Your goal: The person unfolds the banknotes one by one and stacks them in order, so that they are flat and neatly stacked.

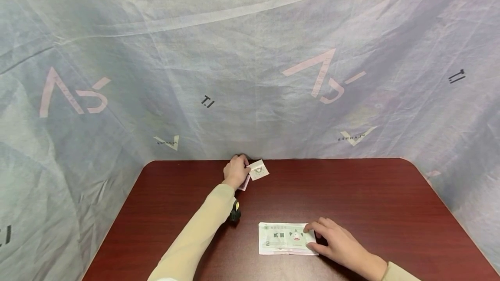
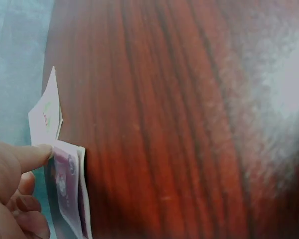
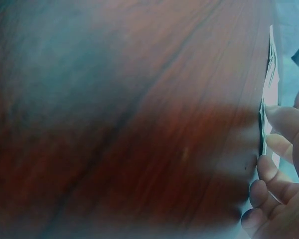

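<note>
A stack of pale green play banknotes (image 1: 279,235), the top one bearing a cartoon figure and a "2", lies flat near the front of the table. My right hand (image 1: 337,244) holds its right end, thumb at the near side and index finger at the far side. By the table's back edge, my left hand (image 1: 235,171) pinches the edge of a pale play banknote (image 1: 258,170) that sticks out to its right. Purple play banknotes (image 2: 67,186) lie beneath and beside that hand, partly hidden by it in the head view. The left fingers (image 2: 27,204) below the extended digit are curled.
The dark red wooden table (image 1: 351,198) has rounded far corners. A grey printed cloth (image 1: 250,99) hangs right behind its back edge and along both sides. A black wrist device (image 1: 235,212) sits on the left sleeve.
</note>
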The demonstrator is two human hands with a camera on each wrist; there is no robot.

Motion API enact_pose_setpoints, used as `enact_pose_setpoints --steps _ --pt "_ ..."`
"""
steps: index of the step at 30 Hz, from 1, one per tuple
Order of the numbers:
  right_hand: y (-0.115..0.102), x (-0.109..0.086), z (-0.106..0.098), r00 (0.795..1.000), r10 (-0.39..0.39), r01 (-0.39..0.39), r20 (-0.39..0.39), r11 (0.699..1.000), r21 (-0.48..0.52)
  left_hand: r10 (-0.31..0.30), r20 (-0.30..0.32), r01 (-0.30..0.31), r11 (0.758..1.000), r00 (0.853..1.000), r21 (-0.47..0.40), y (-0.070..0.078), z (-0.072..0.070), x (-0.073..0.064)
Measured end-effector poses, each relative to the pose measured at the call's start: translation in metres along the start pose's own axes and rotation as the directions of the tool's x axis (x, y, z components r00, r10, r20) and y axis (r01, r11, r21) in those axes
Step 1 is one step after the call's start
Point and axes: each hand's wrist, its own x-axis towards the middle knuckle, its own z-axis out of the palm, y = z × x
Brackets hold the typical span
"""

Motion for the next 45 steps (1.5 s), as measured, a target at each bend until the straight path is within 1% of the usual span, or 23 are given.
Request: enact_pose_setpoints --steps 4,6,8,10,13,16,18,21,25,26,28,31,33,35,38,45 --pt "-0.001 0.001 0.001 1.000 -0.001 0.001 0.005 1.000 0.003 0.004 -0.051 -0.006 1.000 0.999 -0.025 -0.003 0.001 -0.002" --pt "-0.001 0.001 0.001 1.000 -0.004 0.004 0.005 1.000 0.004 -0.007 -0.052 0.004 0.998 0.999 -0.057 -0.003 -0.001 -0.003" --pt "-0.001 0.001 0.001 1.000 -0.008 0.008 0.004 1.000 0.004 -0.019 -0.034 0.015 0.995 0.999 -0.103 -0.001 -0.004 -0.005" --pt "-0.001 0.001 0.001 1.000 -0.017 0.017 -0.002 1.000 0.000 -0.034 -0.003 0.033 0.989 0.999 -0.145 0.001 -0.007 -0.007" --pt "0.001 0.002 0.001 0.999 -0.037 0.037 -0.012 0.999 -0.006 -0.043 0.035 0.050 0.974 0.998 -0.223 0.004 -0.010 -0.009" --pt "0.002 0.003 0.001 0.998 -0.053 0.053 -0.025 0.999 -0.013 -0.034 0.039 0.044 0.955 0.999 -0.294 0.006 -0.011 -0.012" --pt "0.002 0.003 0.001 0.998 -0.054 0.054 -0.030 0.998 -0.019 -0.022 0.038 0.034 0.936 0.999 -0.349 0.006 -0.013 -0.016" --pt "0.002 0.003 0.001 0.998 -0.052 0.052 -0.024 0.999 -0.014 -0.006 0.022 0.015 0.914 1.000 -0.406 0.006 -0.014 -0.022" --pt "0.002 0.003 0.000 0.999 -0.046 0.046 -0.003 0.999 -0.003 -0.010 -0.004 0.007 0.874 1.000 -0.486 0.006 -0.015 -0.030" --pt "0.002 0.003 -0.001 0.999 -0.043 0.043 0.002 0.999 -0.001 -0.013 -0.005 0.009 0.861 1.000 -0.508 0.007 -0.015 -0.033" --pt "0.002 0.003 -0.001 0.999 -0.033 0.033 0.014 0.999 0.009 -0.016 0.000 0.013 0.828 1.000 -0.561 0.007 -0.016 -0.038" --pt "0.003 0.001 -0.001 0.999 -0.011 0.010 0.030 1.000 0.013 -0.010 0.026 0.024 0.767 1.000 -0.641 0.007 -0.015 -0.047" --pt "0.002 0.000 -0.001 0.999 0.006 -0.007 0.046 1.000 0.019 0.001 0.038 0.024 0.750 0.999 -0.661 0.007 -0.015 -0.054" --pt "0.001 -0.002 -0.001 0.998 0.015 -0.016 0.057 1.000 0.014 0.010 0.044 0.022 0.745 0.999 -0.667 0.007 -0.014 -0.062" --pt "0.000 -0.002 -0.001 0.998 0.009 -0.010 0.056 1.000 0.008 0.025 0.038 0.006 0.756 0.999 -0.654 0.008 -0.014 -0.072" --pt "0.000 0.003 -0.002 1.000 -0.020 0.020 0.007 1.000 -0.012 0.083 -0.018 -0.075 0.758 0.996 -0.648 0.013 -0.019 -0.089"
